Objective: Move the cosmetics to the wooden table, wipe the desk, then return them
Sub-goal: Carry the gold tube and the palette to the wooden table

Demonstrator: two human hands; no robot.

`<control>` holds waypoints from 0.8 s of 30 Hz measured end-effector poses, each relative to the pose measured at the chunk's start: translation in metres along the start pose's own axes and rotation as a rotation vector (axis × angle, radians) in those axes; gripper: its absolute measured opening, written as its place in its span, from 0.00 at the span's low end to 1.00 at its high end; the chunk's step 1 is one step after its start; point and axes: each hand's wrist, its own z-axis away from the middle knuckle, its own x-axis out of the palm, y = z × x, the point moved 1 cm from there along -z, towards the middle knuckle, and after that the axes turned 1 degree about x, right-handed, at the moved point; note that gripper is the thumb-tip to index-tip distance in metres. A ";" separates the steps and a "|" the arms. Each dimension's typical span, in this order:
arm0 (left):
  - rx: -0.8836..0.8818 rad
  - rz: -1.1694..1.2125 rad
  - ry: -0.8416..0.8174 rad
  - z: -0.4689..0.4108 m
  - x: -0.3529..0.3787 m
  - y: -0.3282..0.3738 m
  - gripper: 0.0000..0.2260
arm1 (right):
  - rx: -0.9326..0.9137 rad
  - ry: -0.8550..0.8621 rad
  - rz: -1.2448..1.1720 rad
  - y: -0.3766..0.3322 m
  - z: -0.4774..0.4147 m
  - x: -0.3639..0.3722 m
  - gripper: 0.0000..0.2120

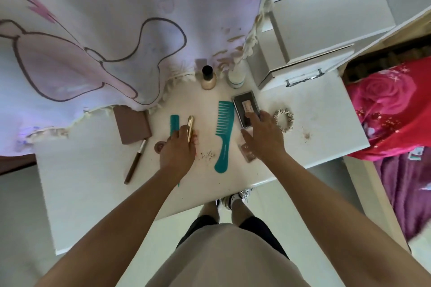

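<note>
On the white desk (93,182), a person's left hand (178,149) curls its fingers round a gold tube (190,129) beside a small teal comb (174,123), while the right hand (264,138) (past a wide-toothed teal comb (224,133)) rests straight, spread fingers on a dark palette (245,109).

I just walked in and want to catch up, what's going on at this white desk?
A person stands at the white desk, seemingly gathering cosmetics. Their left hand grips a gold tube beside a small teal comb, while the right hand touches a dark palette case. A large teal comb lies between the hands, and a black-capped bottle stands at the back. Crumbs show the desk is not yet wiped.
</note>
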 end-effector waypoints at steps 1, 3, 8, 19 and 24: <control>-0.002 -0.001 0.001 -0.003 0.000 -0.001 0.12 | 0.018 0.009 -0.009 -0.001 -0.001 0.001 0.24; -0.018 0.002 -0.005 -0.007 -0.001 -0.003 0.12 | 0.059 0.022 -0.043 -0.005 -0.004 0.003 0.24; -0.033 0.058 0.023 -0.005 -0.018 -0.006 0.15 | 0.174 0.002 -0.107 -0.008 -0.016 -0.011 0.21; -0.104 0.310 0.466 0.062 -0.100 0.001 0.13 | -0.159 0.077 -0.247 -0.040 0.028 -0.081 0.26; -0.259 0.335 0.830 0.148 -0.126 -0.008 0.16 | -0.510 0.121 -0.352 -0.097 0.044 -0.091 0.27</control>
